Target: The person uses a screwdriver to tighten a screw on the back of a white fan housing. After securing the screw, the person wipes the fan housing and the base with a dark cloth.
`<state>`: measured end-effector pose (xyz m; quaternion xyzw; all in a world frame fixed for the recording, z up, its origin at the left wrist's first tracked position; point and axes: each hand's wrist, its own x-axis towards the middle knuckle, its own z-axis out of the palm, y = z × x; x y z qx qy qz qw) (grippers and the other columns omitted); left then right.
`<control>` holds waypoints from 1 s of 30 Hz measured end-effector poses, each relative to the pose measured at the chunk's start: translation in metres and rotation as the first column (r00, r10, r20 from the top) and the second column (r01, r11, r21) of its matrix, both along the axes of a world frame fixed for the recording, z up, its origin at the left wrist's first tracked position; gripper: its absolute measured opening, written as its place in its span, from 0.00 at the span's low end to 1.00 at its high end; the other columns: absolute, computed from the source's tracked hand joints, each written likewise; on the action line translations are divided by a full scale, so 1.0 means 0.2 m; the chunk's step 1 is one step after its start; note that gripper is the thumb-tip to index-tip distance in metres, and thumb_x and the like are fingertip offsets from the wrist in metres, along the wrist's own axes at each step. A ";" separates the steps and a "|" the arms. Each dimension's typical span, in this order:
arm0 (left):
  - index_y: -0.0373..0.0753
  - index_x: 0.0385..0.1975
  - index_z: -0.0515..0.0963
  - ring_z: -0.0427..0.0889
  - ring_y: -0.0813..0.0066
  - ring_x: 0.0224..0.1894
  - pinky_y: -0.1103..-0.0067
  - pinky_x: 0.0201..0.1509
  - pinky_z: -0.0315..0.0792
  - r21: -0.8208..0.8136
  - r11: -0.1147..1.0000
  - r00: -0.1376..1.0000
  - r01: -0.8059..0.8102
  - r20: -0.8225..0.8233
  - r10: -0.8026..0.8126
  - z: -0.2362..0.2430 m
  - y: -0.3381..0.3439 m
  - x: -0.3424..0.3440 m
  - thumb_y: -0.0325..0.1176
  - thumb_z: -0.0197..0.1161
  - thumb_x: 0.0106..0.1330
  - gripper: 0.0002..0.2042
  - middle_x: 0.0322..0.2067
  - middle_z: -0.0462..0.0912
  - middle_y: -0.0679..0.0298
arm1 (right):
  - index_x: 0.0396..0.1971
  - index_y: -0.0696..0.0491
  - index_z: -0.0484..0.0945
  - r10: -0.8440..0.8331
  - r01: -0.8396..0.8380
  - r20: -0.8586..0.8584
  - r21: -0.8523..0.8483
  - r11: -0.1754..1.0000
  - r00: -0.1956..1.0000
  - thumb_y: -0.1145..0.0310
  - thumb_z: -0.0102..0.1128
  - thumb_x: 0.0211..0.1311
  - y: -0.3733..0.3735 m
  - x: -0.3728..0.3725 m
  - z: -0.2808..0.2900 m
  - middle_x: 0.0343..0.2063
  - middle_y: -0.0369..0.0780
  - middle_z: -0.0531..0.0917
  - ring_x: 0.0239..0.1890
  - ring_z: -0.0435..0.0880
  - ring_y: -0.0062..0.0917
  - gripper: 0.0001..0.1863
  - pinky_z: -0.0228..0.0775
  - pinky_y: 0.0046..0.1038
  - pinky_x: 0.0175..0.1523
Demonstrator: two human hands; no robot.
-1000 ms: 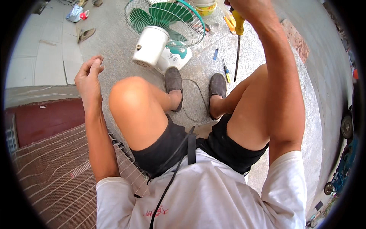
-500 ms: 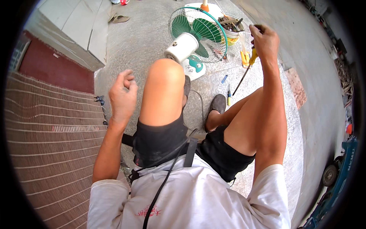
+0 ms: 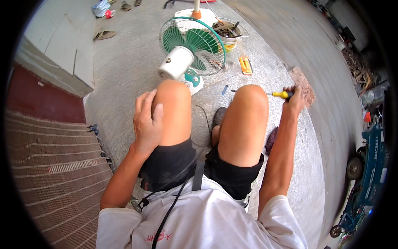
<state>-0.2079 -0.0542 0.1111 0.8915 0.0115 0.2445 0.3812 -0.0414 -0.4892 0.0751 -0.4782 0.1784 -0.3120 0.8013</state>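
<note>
My left hand [image 3: 147, 124] rests against my left knee, fingers apart and slightly bent, holding nothing. Out beside my right knee, my right hand [image 3: 294, 99] grips a yellow-and-black screwdriver [image 3: 280, 94], held roughly level, its shaft partly behind the knee. Beyond my knees lies a fan with green blades in a wire cage [image 3: 187, 41], a white motor housing [image 3: 175, 61] toward me and a white-and-green base [image 3: 191, 85] partly hidden. A small blue strip [image 3: 225, 89] and a yellow-orange flat tool [image 3: 245, 65] lie on the concrete nearby.
A bucket [image 3: 228, 37] full of tools stands behind the fan by a white stand [image 3: 199, 16]. A striped mat [image 3: 49, 153] and a white wall [image 3: 62, 45] are left, with shoes [image 3: 105, 34]. A dark teal cart [image 3: 369, 174] and a reddish slab [image 3: 304, 83] are right.
My right hand has come down with the screwdriver to beside my right knee, turning it level. My left hand has moved right onto my left knee. My knees have risen upright and the view has shifted.
</note>
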 end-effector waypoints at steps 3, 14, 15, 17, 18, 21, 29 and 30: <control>0.31 0.56 0.72 0.74 0.50 0.55 0.66 0.58 0.70 -0.007 1.000 1.000 0.003 0.013 -0.003 -0.01 0.02 0.02 0.30 0.54 0.69 0.18 0.53 0.72 0.46 | 0.31 0.61 0.69 -0.082 0.137 -0.223 0.242 0.961 0.971 0.68 0.52 0.70 -0.14 -0.12 -0.47 0.25 0.46 0.75 0.28 0.77 0.36 0.11 0.79 0.46 0.42; 0.26 0.59 0.66 0.71 0.59 0.58 0.66 0.63 0.65 -0.099 0.995 0.992 -0.019 -0.129 0.006 -0.07 0.09 0.01 0.33 0.47 0.72 0.20 0.57 0.67 0.50 | 0.46 0.65 0.65 -0.067 0.446 -0.689 0.389 0.806 0.722 0.58 0.43 0.75 -0.08 -0.44 -1.44 0.45 0.56 0.76 0.44 0.80 0.51 0.21 0.73 0.58 0.50; 0.26 0.59 0.65 0.70 0.61 0.58 0.66 0.63 0.65 -0.100 0.995 0.990 -0.011 -0.138 -0.003 -0.06 0.08 0.02 0.34 0.46 0.72 0.21 0.57 0.67 0.51 | 0.46 0.65 0.65 -0.047 0.445 -0.701 0.398 0.802 0.711 0.58 0.43 0.74 -0.05 -0.45 -1.47 0.45 0.56 0.76 0.44 0.80 0.51 0.21 0.74 0.58 0.50; 0.27 0.58 0.66 0.71 0.64 0.56 0.68 0.62 0.63 -0.106 0.994 0.990 -0.020 -0.142 0.005 -0.04 0.06 0.04 0.37 0.45 0.73 0.22 0.54 0.70 0.53 | 0.46 0.65 0.66 0.000 0.437 -0.723 0.417 0.797 0.691 0.58 0.44 0.74 0.01 -0.52 -1.57 0.45 0.55 0.76 0.44 0.80 0.50 0.21 0.74 0.58 0.50; 0.27 0.58 0.66 0.71 0.66 0.55 0.69 0.62 0.63 -0.109 0.994 0.989 -0.026 -0.146 0.009 -0.04 0.05 0.05 0.39 0.44 0.73 0.22 0.52 0.72 0.55 | 0.46 0.65 0.66 0.018 0.437 -0.737 0.421 0.795 0.676 0.58 0.44 0.74 0.02 -0.56 -1.61 0.44 0.55 0.77 0.44 0.80 0.50 0.21 0.74 0.58 0.50; 0.27 0.58 0.66 0.71 0.68 0.54 0.71 0.61 0.64 -0.128 0.992 0.986 0.016 -0.161 -0.037 -0.05 0.08 0.06 0.39 0.44 0.73 0.22 0.52 0.72 0.55 | 0.45 0.65 0.66 0.076 0.415 -0.764 0.428 0.803 0.641 0.58 0.45 0.73 0.09 -0.66 -1.69 0.44 0.55 0.77 0.44 0.81 0.50 0.21 0.74 0.57 0.50; 0.30 0.52 0.73 0.75 0.65 0.53 0.71 0.60 0.66 0.049 0.998 0.997 -0.030 -0.067 0.033 0.00 0.13 0.10 0.30 0.49 0.72 0.14 0.50 0.75 0.54 | 0.45 0.64 0.68 0.189 0.248 -0.765 0.415 0.875 0.615 0.57 0.47 0.71 0.19 -0.69 -1.59 0.42 0.55 0.78 0.43 0.81 0.49 0.21 0.74 0.55 0.50; 0.31 0.51 0.74 0.76 0.63 0.52 0.70 0.59 0.68 0.085 0.996 0.999 0.024 -0.041 -0.021 0.05 0.14 0.12 0.29 0.51 0.70 0.13 0.49 0.76 0.53 | 0.45 0.64 0.68 0.203 0.217 -0.758 0.414 0.884 0.620 0.57 0.47 0.71 0.21 -0.68 -1.56 0.42 0.54 0.78 0.43 0.81 0.49 0.21 0.74 0.55 0.50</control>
